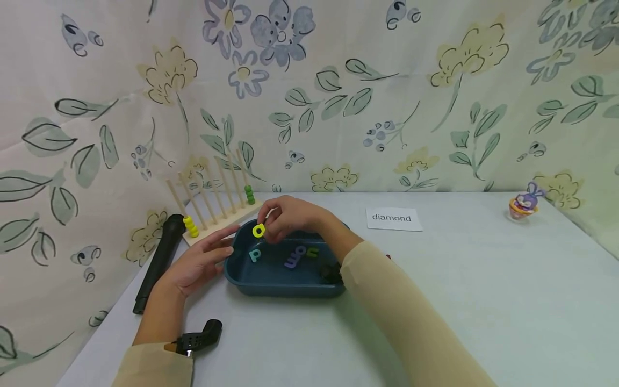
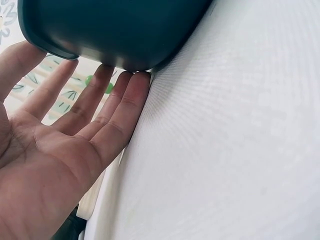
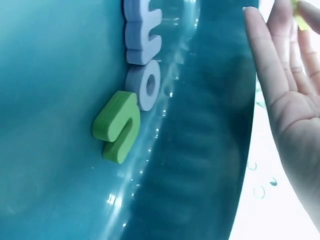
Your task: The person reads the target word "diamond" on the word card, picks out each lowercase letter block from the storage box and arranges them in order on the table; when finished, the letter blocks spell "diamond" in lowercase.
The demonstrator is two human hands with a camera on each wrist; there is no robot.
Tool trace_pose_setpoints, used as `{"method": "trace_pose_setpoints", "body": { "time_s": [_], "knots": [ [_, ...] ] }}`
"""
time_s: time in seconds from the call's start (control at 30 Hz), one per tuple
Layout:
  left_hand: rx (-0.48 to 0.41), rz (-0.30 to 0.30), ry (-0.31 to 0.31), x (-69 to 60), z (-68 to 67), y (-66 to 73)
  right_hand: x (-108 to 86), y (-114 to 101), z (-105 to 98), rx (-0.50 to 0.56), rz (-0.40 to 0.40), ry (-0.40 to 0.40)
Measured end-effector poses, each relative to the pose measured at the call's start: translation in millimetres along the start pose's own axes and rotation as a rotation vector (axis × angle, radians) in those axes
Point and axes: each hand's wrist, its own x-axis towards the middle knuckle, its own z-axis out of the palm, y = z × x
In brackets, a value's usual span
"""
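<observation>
In the head view a dark blue tray (image 1: 290,289) holds several foam letters: a teal one (image 1: 254,255), a purple m (image 1: 292,261), a purple o (image 1: 301,251) and a green n (image 1: 312,252). Above its back left part my right hand (image 1: 292,217) pinches a yellow letter (image 1: 258,230) between thumb and fingers. My left hand (image 1: 200,263) touches the tray's left end with extended fingers; the left wrist view shows the fingertips of this hand (image 2: 75,130) against the tray wall (image 2: 110,35). The right wrist view shows the green letter (image 3: 118,125) beside the purple o (image 3: 145,85).
A wooden peg rack (image 1: 224,219) with yellow and green beads stands behind and left of the tray. A black rod-shaped object (image 1: 162,258) lies left of my left hand. A card reading "diamond" (image 1: 394,219) lies at the back; a purple figurine (image 1: 526,201) stands far right.
</observation>
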Motion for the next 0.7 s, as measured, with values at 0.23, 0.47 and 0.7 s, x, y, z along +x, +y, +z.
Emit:
{"method": "trace_pose_setpoints", "body": {
  "time_s": [0.23,0.47,0.7],
  "knots": [
    [-0.008,0.003,-0.011,1.9,0.9,0.8,-12.9,-11.2,-5.7,0.071,-0.044,0.09],
    [-0.001,0.012,-0.018,2.0,0.5,1.4,-24.3,-18.5,-12.8,0.091,-0.074,0.142],
    [0.002,0.004,-0.012,-0.4,-0.1,1.1,-36.1,-24.4,-15.8,0.08,-0.088,0.21]
  ]
}}
